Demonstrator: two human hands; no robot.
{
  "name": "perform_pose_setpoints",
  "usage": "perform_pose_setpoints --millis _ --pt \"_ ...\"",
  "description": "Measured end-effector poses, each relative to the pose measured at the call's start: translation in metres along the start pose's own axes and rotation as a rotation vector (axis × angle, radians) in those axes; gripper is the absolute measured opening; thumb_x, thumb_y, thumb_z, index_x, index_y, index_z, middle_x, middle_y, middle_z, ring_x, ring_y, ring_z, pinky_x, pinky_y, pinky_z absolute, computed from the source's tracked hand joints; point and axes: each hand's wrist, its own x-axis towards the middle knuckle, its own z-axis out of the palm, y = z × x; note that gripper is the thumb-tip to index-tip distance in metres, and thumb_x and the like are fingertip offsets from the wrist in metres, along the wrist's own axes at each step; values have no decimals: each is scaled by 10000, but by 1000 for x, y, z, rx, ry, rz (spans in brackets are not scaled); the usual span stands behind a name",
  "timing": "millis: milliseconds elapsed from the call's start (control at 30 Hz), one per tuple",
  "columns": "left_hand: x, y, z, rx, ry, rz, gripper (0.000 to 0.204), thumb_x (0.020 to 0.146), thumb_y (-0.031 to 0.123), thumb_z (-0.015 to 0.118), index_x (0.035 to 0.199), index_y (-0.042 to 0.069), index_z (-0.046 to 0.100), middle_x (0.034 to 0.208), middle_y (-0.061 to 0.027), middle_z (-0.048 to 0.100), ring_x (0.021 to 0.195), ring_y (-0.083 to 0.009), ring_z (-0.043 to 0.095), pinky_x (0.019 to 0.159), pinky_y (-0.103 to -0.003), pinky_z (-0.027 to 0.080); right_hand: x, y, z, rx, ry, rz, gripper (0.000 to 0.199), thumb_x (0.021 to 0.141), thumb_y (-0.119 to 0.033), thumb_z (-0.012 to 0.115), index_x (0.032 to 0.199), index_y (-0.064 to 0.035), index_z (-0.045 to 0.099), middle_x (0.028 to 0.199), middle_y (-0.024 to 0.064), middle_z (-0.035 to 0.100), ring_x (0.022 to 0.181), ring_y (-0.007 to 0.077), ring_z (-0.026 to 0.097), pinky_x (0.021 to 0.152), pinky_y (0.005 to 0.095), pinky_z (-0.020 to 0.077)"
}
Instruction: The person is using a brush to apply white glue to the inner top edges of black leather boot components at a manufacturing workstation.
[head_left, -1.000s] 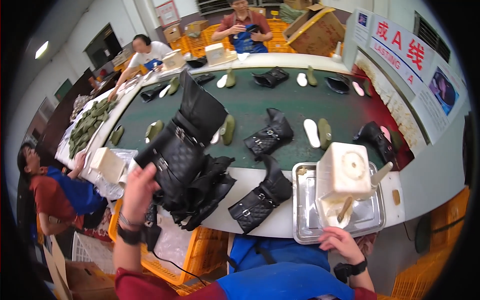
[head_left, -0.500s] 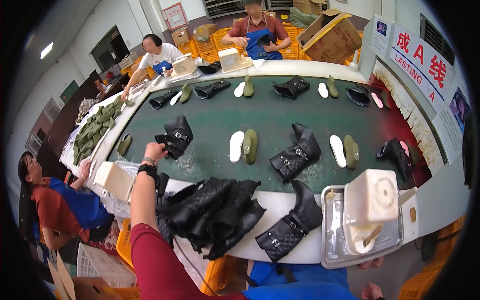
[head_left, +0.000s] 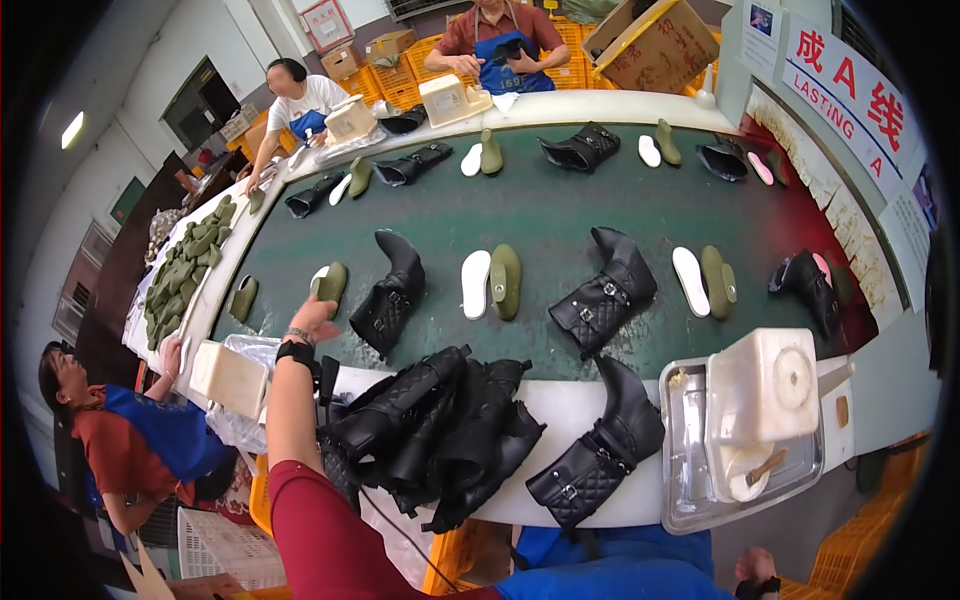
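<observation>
My left hand [head_left: 315,317] is over the near side of the green belt, its fingers apart and holding nothing. Just beyond the fingertips are an olive-green shoe last [head_left: 331,281] and a white insole [head_left: 318,277], partly hidden. To its right, a black quilted boot upper [head_left: 388,297] with a buckle lies on the belt, apart from the hand. My right hand [head_left: 756,566] hangs low at the bottom right, below the table edge; its fingers are not clear. A heap of black boot uppers [head_left: 425,430] and one separate boot upper [head_left: 600,445] lie on the white near ledge.
A metal tray [head_left: 690,500] holds a cream container [head_left: 762,390] at right. Along the belt [head_left: 450,215] lie more uppers, insoles and lasts. A pile of green lasts [head_left: 185,270] sits at left. Three co-workers stand around: one at left [head_left: 150,430], two across the table.
My left hand has let go of the black boot upper and moved back toward me. The upper now lies turned, toe pointing away. A green last and white insole have come into view beyond the hand.
</observation>
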Motion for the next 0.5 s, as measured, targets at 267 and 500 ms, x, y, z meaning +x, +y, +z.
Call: perform_pose_setpoints --millis 267,500 --pt "-126 43 -29 -21 -10 243 628 803 211 570 1340 119 259 1288 -114 366 1170 -277 358 923 -461 329 14 0 -3 13 -54 -75 217 804 -250 553 962 -115 488 770 97 568 583 218 564 477 348 487" --pt "-238 48 20 196 -61 595 509 811 204 587 1272 92 400 1193 -91 487 1070 -166 470 896 -275 367 -15 -10 6 -26 -122 -133 164 816 -223 563 919 -100 529 742 62 579 581 168 566 471 298 484"
